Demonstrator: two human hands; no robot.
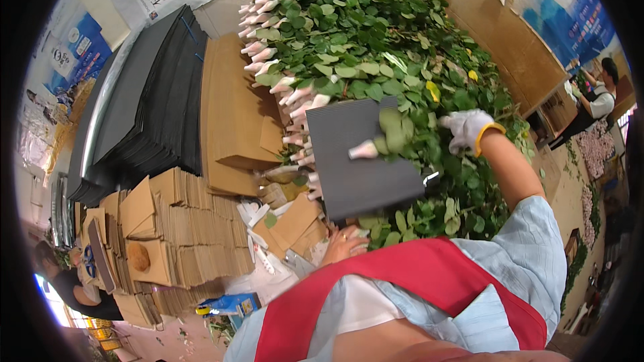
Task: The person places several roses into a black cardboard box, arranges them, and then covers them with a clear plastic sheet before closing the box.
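A dark grey corrugated sheet (352, 161) lies in front of me on a heap of leafy rose stems (352, 25). On the sheet rests a single rose bud in a pale sleeve (364, 150), its blurred leaves trailing right. My right hand (468, 130), in a white glove with a yellow cuff, is over the foliage right of the sheet; whether its fingers grip a stem cannot be made out. Close to the sheet's lower edge is my left hand (347, 244), bare and wearing a ring. Its fingertips are partly hidden, so its grip is unclear.
Stacked black corrugated sheets (146, 95) and a tall cardboard piece (236, 110) stand left. Below them are piles of cardboard pieces (191, 231) and blue-handled scissors (89, 261). A cardboard wall (508, 35) borders the stems. One person (593, 100) is far right, another (75, 286) far left.
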